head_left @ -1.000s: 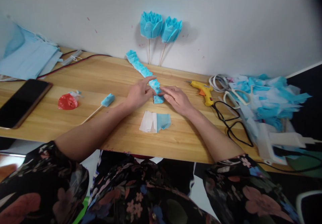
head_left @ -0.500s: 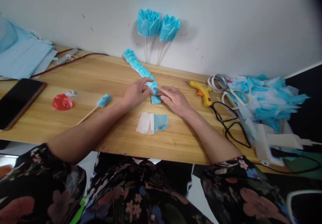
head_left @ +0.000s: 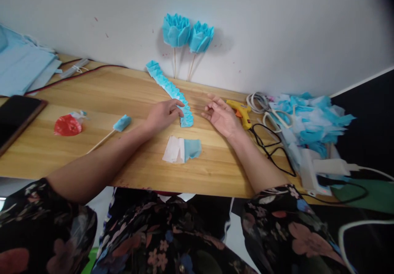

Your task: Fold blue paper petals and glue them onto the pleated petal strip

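Observation:
A pleated light-blue fabric strip (head_left: 168, 87) lies slantwise on the wooden table, its near end folded flat. My left hand (head_left: 163, 117) is at the strip's left edge near that end, fingertips touching it, with thumb and forefinger apart. To the right, off the strip, my right hand (head_left: 223, 118) hovers with loosely curled, spread fingers and holds nothing. Nearer to me lies a small white-and-blue fabric piece (head_left: 191, 149). A stick with a rolled blue tip (head_left: 122, 123) rests left of my left forearm. Just beyond my right hand is a yellow glue gun (head_left: 243, 113).
Two blue fabric flowers (head_left: 176, 31) on sticks lean against the wall. At right are white-handled scissors (head_left: 285, 118), a blue fabric pile (head_left: 320, 120), a power strip (head_left: 309, 171) and cables. At left are a phone (head_left: 18, 118), red wrapping (head_left: 68, 125) and flat blue masks (head_left: 24, 66).
My right hand has let go of the strip and moved right toward the glue gun, its fingers opening. My left hand stays at the strip. The view has shifted slightly.

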### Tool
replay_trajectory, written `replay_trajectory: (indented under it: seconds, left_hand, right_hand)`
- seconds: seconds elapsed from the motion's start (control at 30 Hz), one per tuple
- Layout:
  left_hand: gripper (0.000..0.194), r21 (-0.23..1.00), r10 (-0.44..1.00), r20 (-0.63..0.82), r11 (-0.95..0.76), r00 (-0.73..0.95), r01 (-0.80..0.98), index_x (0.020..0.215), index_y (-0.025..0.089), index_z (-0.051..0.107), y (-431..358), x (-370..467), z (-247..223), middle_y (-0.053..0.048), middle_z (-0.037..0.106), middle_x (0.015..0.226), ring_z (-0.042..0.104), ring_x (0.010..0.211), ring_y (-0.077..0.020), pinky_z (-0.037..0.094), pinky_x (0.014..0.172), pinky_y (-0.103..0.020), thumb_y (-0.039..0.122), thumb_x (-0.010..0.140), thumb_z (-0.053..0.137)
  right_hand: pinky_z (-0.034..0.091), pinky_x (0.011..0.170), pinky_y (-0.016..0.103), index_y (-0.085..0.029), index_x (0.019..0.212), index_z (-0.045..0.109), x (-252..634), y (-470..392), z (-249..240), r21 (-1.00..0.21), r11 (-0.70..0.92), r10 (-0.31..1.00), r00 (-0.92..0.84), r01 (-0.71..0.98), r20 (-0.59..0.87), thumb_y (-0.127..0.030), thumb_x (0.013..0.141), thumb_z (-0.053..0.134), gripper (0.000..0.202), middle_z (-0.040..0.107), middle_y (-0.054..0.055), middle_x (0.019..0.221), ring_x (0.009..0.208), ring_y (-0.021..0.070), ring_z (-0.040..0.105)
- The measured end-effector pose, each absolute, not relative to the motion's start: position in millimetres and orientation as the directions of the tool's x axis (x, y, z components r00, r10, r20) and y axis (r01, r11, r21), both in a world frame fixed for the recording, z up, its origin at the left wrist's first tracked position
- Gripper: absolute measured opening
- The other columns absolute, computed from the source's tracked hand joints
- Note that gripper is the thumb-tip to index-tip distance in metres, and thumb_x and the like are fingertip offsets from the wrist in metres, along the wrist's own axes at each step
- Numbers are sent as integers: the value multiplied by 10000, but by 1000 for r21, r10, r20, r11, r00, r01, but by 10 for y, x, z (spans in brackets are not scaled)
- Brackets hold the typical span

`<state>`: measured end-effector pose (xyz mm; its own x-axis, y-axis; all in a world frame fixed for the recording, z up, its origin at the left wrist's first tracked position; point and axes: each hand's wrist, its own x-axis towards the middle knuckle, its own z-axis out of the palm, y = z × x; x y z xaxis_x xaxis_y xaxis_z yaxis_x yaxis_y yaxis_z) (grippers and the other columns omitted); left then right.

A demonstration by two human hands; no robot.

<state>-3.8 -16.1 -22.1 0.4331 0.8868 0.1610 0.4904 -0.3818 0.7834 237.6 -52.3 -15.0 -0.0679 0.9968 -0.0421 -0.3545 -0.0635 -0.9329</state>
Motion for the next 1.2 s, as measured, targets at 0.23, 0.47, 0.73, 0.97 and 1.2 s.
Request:
replay_trajectory:
  seconds: [0.23,0.47,0.73,0.97,1.2]
  left_hand:
    - [322,796,887,144,-367,439,482,1109,179,714,-174,-44,-186,-29,820,948,720,793,-176,505,753,-291,175,861,509]
    - [302,803,885,128,-357,447,478,1102,170,714,-193,-45,-178,-45,818,973,710,786,-178,510,765,-302,185,888,501]
    - [311,806,882,139,-365,450,466,1103,181,712,-174,-52,-231,-42,814,971,713,812,-182,522,799,-309,198,878,498]
    - [375,741,865,291,-474,409,475,1223,197,716,-294,-19,-160,-33,799,920,592,625,-120,421,625,-248,226,885,555]
    - [250,817,842,345,-487,415,308,1033,165,768,-406,28,-79,-28,746,807,483,564,-93,393,579,-244,333,887,654]
  right_hand:
    - [607,827,253,-276,1037,697,2393,-513,-158,-907,-93,994,-97,-411,-58,-219,676,877,407,583,-88,809,787,73,621]
    - [609,856,269,-261,1020,694,2412,-503,-201,-924,-106,989,-132,-367,-61,-150,693,813,365,552,-85,815,760,65,594]
    - [609,845,268,-256,1009,698,2408,-504,-184,-916,-95,991,-119,-390,-52,-113,699,759,347,542,-88,779,758,70,589]
    - [534,666,219,-267,1127,722,2365,-599,-85,-953,-62,978,-207,-297,1,-305,756,766,375,722,-12,979,868,121,644]
    - [532,696,256,-264,1256,690,2306,-673,-60,-976,-86,940,-341,-200,-13,-499,814,749,504,763,54,1186,935,167,688]
